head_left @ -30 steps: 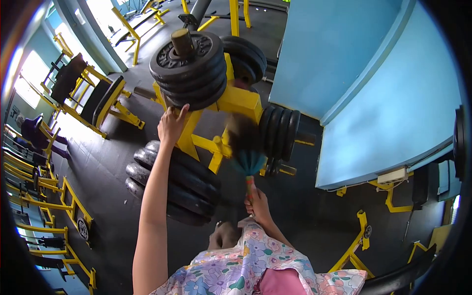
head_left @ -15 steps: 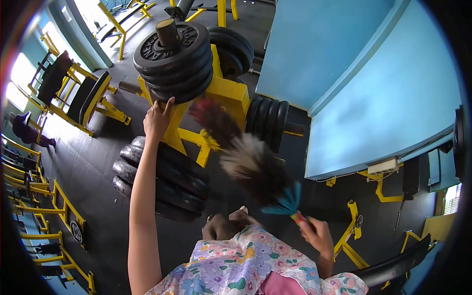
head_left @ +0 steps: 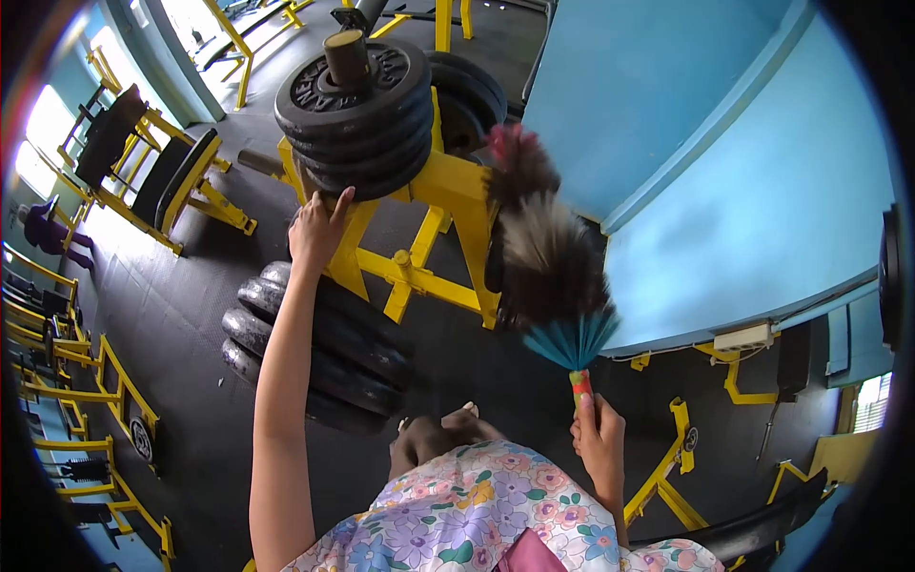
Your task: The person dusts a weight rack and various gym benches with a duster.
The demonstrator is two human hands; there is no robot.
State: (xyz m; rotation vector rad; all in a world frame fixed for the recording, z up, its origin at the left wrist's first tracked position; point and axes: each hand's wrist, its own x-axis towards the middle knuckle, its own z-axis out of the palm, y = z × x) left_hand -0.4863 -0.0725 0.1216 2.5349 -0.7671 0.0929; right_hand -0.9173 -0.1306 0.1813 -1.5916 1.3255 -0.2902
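Observation:
My right hand (head_left: 599, 440) is closed round the red-and-green handle of a feather duster (head_left: 558, 253). Its dark, pale, red and teal feathers point up and cover part of the plates on the rack's right side. At the upper left, my left hand (head_left: 319, 229) rests with fingers and thumb apart against the lower edge of a stack of black weight plates (head_left: 357, 119). That stack sits on a peg of a yellow plate rack (head_left: 457, 181). Below my left forearm, more black weight plates (head_left: 357, 353) hang low on the rack, partly hidden by the arm.
A blue wall (head_left: 743, 238) rises close on the right. Yellow-framed benches (head_left: 176, 176) and machines stand at the left, with a person (head_left: 57, 234) in dark clothing beyond. At the lower right are a yellow frame (head_left: 667, 477) and a black padded bench (head_left: 772, 520).
The duster has swung right and more upright, away from the rack's middle, and its feathers are less blurred. My left hand stays at the plates while the view has shifted slightly.

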